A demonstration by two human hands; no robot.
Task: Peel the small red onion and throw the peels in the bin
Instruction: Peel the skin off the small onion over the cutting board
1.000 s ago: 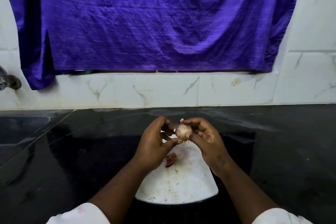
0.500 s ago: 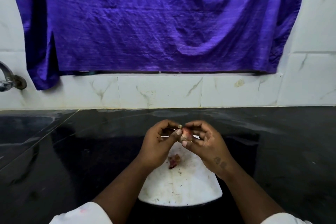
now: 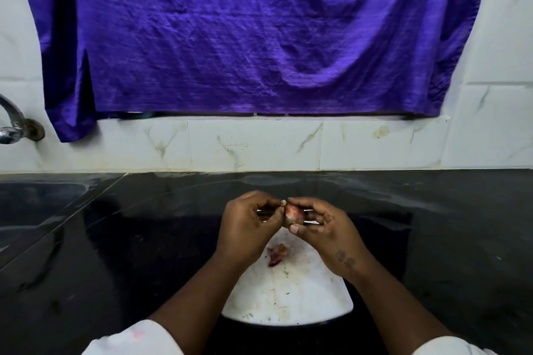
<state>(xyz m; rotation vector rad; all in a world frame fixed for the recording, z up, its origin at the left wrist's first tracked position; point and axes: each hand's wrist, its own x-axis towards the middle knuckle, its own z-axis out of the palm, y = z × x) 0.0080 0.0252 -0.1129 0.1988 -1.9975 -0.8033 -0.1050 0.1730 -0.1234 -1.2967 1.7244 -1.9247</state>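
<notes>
I hold a small red onion [image 3: 293, 215] above the far end of a white cutting board [image 3: 288, 294]. My right hand [image 3: 326, 236] grips the onion between thumb and curled fingers. My left hand [image 3: 248, 230] pinches the dry tip at the onion's top left. A loose reddish peel [image 3: 276, 253] lies on the board below my hands. No bin is in view.
The board lies on a black stone counter [image 3: 115, 239]. A sunken sink [image 3: 34, 202] and a metal tap [image 3: 14, 124] are at the left. White marble tiles [image 3: 253, 144] and a purple cloth [image 3: 259, 32] back the counter.
The onion has been turned in my fingers, so its redder side shows. My left hand has shifted its pinch to the tip. Both hands stay above the board.
</notes>
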